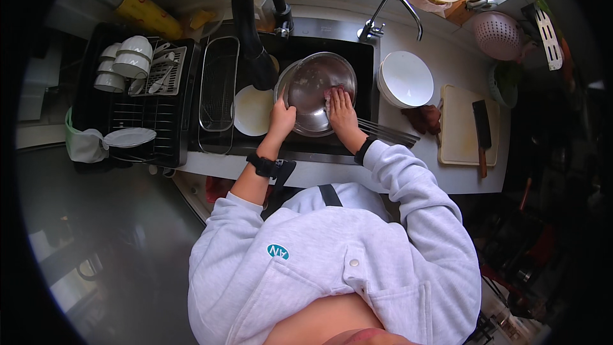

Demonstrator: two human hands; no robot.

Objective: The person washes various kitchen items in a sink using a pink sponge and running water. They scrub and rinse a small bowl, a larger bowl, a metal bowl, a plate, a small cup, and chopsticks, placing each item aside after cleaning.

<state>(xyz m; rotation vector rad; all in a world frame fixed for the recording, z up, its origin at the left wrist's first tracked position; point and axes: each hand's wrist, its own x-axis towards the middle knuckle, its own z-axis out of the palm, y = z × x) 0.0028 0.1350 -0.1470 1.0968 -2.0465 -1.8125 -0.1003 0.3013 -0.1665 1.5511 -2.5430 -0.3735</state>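
Note:
Over the dark sink [366,72], my left hand [282,117] grips the near left rim of a stainless steel bowl [313,81]. The bowl is tilted, and its shiny inside faces me. My right hand [342,108] lies flat inside it, fingers pressing a pinkish cloth [328,95] against the wall on the right. Another round rim shows just behind the bowl; what it belongs to is mostly hidden. A white plate [251,112] lies in the sink left of my left hand. The black faucet [261,64] hangs above that plate.
Left of the sink stands a dish rack [143,117] with white bowls [131,57]; a wire basket [219,84] sits at the sink's left. Rightward are stacked white bowls [407,79], a slim metal tap [383,14], and a cutting board [459,129] bearing a cleaver [481,124].

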